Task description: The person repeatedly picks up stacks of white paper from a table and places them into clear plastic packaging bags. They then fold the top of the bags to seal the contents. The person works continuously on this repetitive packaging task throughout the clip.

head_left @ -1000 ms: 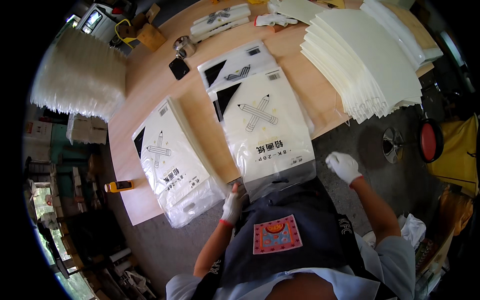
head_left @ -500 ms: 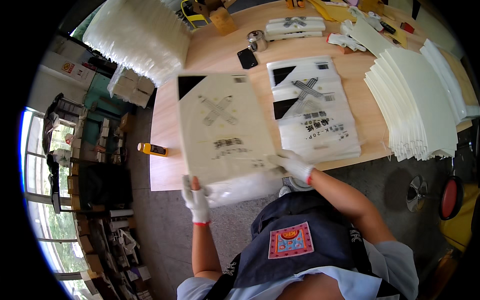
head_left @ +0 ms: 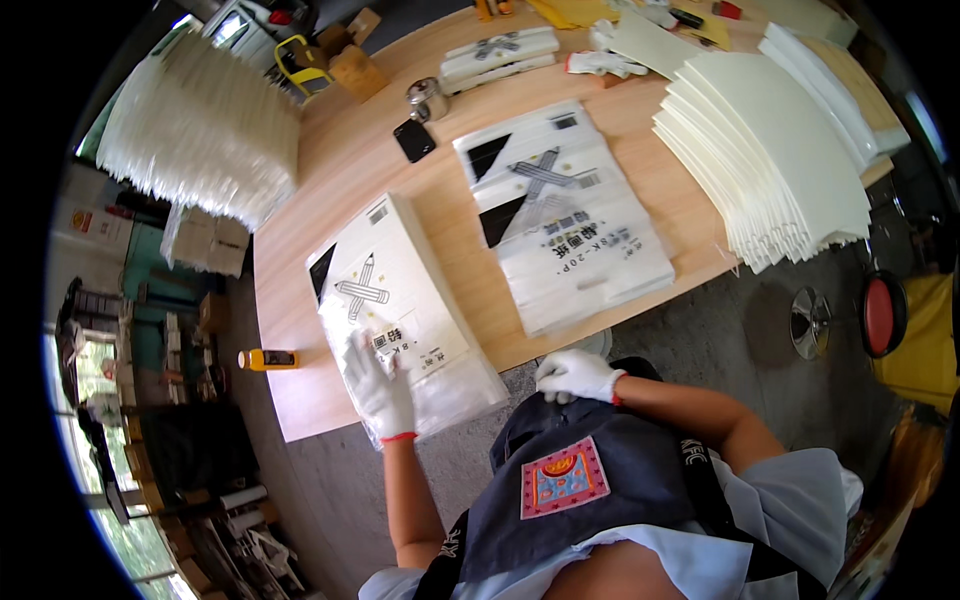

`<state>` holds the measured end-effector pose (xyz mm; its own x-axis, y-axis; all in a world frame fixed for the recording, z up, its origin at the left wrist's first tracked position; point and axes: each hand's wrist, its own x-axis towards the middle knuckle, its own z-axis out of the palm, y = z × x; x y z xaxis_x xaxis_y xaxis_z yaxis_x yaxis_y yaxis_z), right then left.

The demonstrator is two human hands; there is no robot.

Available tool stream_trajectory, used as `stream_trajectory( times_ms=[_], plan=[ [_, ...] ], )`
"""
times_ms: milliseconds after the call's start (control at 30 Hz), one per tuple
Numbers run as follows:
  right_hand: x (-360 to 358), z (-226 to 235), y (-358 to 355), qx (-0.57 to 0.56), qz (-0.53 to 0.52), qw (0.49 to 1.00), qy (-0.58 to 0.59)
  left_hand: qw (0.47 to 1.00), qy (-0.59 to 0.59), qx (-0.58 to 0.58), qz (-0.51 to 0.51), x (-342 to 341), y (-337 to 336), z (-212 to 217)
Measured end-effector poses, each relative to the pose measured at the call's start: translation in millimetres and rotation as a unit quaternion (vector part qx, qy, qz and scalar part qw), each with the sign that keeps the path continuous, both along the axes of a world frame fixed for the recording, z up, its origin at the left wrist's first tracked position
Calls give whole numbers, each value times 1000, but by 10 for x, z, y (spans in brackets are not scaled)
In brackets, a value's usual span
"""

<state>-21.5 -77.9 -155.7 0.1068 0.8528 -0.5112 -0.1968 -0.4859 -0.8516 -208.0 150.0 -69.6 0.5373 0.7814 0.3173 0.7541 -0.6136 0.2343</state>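
Note:
A filled clear plastic bag of pale paper (head_left: 425,290), printed with crossed pencils and a black corner, lies slanted at the table's front left. Its loose clear end hangs past the front edge. My left hand (head_left: 382,390), in a white glove with a red cuff, lies on the bag's lower left part with fingers stretched out. My right hand (head_left: 580,377), gloved alike, is curled in front of my apron, apart from the bag; whatever its fingers may hold is hidden. To the right lies a stack of flat printed plastic bags (head_left: 575,220).
A fanned stack of cream paper (head_left: 770,150) stands at the right, and a tall pile of filled clear bags (head_left: 200,130) at the far left. A yellow bottle (head_left: 268,359), a black phone (head_left: 413,141), a metal pot (head_left: 427,100) and packed bundles (head_left: 498,58) are on the table.
The paper bag went from being held up in both hands to lying on the table. My right hand let go and drew back toward my apron. The whole view has turned.

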Motion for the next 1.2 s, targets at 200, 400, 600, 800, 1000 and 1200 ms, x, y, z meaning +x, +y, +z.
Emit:
stream_trajectory(
  times_ms=[200, 400, 600, 800, 1000, 1200],
  plan=[
    [296, 57, -657, -67, -167, 983, -37, 928, -85, -182, -315, 1694, -862, -604],
    [290, 85, -968, -26, -259, 965, 11, 895, 53, -254, -363, 2505, -970, -1080],
    [802, 80, -735, 11, -336, 940, -47, 835, 21, -391, -387, 2540, -707, -933],
    [1419, -45, 75, 93, -386, 918, 21, 856, 39, -301, -419, 2631, -565, -472],
    [1668, -429, -150, 7, -357, 926, -127, 639, -347, -647, -231, 2711, -121, -2],
    [1453, 566, -20, 139, -402, 904, -47, 809, -247, -450, -288, 2686, -256, 25]
  ],
)
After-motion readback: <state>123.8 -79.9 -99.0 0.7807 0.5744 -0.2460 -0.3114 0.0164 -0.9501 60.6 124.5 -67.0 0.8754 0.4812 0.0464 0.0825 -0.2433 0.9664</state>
